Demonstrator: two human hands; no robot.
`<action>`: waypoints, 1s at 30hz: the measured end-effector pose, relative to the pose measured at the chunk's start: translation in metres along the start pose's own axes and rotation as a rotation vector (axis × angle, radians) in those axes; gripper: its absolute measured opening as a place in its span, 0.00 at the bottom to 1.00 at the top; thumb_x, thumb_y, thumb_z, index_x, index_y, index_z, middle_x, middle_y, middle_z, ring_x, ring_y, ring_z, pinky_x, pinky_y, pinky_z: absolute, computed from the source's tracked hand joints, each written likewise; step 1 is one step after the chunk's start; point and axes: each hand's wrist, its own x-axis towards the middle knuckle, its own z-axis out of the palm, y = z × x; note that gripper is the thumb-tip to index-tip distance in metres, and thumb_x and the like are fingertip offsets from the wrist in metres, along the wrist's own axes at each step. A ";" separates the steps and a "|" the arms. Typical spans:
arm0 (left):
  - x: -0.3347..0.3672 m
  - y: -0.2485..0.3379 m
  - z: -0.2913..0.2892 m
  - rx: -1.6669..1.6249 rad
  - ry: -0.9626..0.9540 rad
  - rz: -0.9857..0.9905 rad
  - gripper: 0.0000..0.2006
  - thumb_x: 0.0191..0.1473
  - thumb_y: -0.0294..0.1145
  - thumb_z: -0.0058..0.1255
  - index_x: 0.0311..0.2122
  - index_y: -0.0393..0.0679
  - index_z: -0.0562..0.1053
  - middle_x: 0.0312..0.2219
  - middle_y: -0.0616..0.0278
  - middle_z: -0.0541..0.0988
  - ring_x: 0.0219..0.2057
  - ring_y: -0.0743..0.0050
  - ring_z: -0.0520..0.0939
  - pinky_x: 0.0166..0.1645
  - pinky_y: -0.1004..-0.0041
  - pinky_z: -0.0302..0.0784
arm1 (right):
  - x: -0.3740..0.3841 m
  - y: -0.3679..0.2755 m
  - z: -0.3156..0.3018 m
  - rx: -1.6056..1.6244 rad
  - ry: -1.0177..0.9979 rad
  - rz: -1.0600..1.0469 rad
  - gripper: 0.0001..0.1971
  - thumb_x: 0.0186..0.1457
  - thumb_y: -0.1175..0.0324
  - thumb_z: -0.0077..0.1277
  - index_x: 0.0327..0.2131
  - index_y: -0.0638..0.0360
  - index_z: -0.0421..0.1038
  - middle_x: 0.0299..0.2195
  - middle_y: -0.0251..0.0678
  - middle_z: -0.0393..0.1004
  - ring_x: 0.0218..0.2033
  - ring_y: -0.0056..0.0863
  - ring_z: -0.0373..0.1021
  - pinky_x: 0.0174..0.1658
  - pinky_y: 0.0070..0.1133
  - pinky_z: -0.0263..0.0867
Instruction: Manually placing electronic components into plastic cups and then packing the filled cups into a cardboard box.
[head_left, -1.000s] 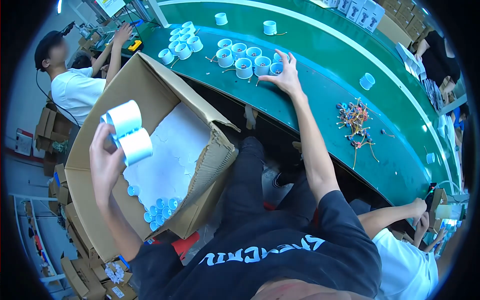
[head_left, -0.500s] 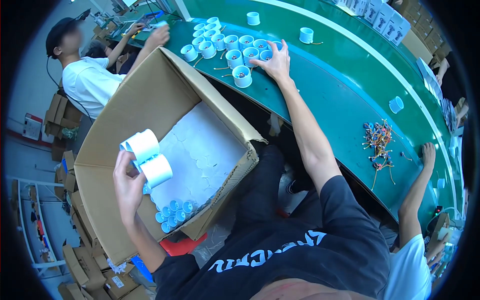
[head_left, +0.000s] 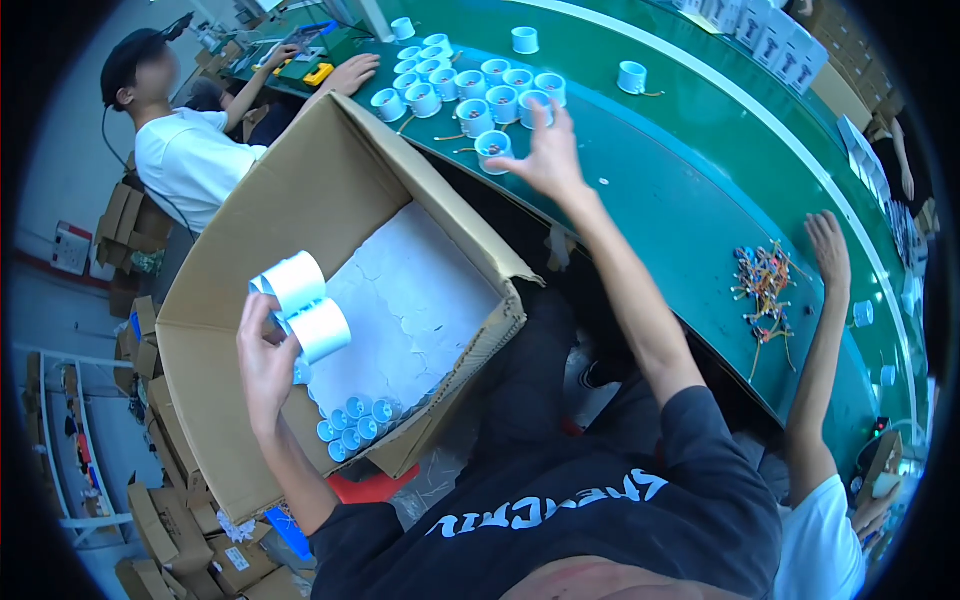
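My left hand (head_left: 268, 360) grips a pair of white-blue plastic cylinders (head_left: 322, 330) side by side, held over the open cardboard box (head_left: 410, 175). Several similar light-blue cylinders (head_left: 352, 432) stand in the box's near corner, beside a pale sheet (head_left: 415, 275) on the bottom. On the green bench, my right hand (head_left: 552, 160) has its fingers spread. Its thumb is by the nearest light-blue cup (head_left: 493, 148), its fingertips by another cup (head_left: 537, 105); whether it touches them I cannot tell. Several cups in this cluster hold small parts, and some have thin wires coming out.
A tangle of wired small parts (head_left: 765, 285) lies on the bench (head_left: 660, 190) at right, near a co-worker's raised hand (head_left: 828, 250). Another co-worker (head_left: 185, 160) sits at left behind the box. Single cups (head_left: 632, 77) stand farther back. Cartons (head_left: 175, 525) are piled at lower left.
My right hand has come off a cup and drawn slightly nearer, fingers wider apart. My left hand still holds the cylinders. The right-hand co-worker's hand has lifted; a cup there has shifted toward the right.
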 end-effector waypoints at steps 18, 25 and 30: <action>0.115 0.288 0.243 0.196 -0.553 1.055 0.14 0.42 0.31 0.55 0.36 0.41 0.70 0.34 0.48 0.75 0.35 0.48 0.77 0.40 0.59 0.73 | -0.242 0.033 -0.202 0.153 0.408 0.470 0.11 0.50 0.74 0.58 0.35 0.63 0.67 0.27 0.39 0.69 0.23 0.29 0.65 0.28 0.22 0.64; 0.112 0.302 0.428 0.546 -0.833 0.964 0.21 0.43 0.37 0.60 0.43 0.41 0.72 0.37 0.47 0.77 0.37 0.47 0.78 0.40 0.58 0.74 | -0.397 0.073 -0.233 0.227 0.169 0.702 0.05 0.52 0.77 0.54 0.31 0.63 0.67 0.19 0.32 0.68 0.20 0.18 0.64 0.25 0.17 0.62; 0.094 0.311 0.394 0.309 -0.909 1.059 0.28 0.54 0.47 0.53 0.56 0.44 0.65 0.48 0.46 0.74 0.44 0.49 0.77 0.46 0.60 0.73 | -0.464 0.115 -0.220 0.249 0.045 0.725 0.04 0.52 0.78 0.52 0.31 0.62 0.68 0.18 0.36 0.69 0.19 0.27 0.67 0.26 0.22 0.65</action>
